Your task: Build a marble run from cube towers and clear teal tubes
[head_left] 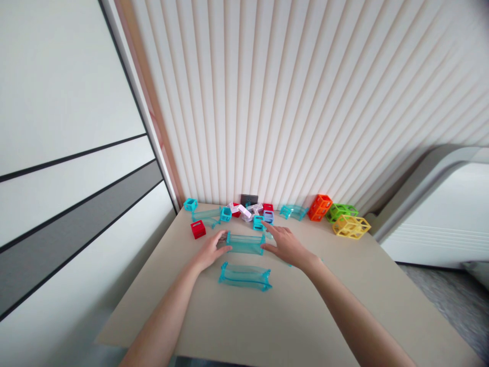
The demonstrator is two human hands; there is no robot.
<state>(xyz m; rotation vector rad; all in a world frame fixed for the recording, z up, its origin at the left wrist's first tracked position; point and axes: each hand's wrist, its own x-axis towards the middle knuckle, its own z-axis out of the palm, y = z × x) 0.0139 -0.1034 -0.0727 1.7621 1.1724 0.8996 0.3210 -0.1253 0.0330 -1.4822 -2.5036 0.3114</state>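
A see-through teal track piece (245, 243), shaped like a trough, lies crosswise between my hands on the table. My left hand (212, 250) is at its left end, thumb at the near corner and fingers curled at the far one. At the right end is my right hand (284, 244), its thumb against the piece and its other fingers stretched out and apart. A second teal track piece (245, 277) lies nearer to me. Just beyond my right fingertips stands a small teal cube frame (259, 223). Another clear teal piece is partly hidden behind my right hand.
The table (244, 326) meets a ribbed pale wall. Along its back are a red cube (198, 229), teal cubes (190, 204), white-lilac pieces (244, 211), a curved teal track (293, 212), orange blocks (320, 207), green frames (342, 211), yellow frames (350, 227) and a black box (249, 199).
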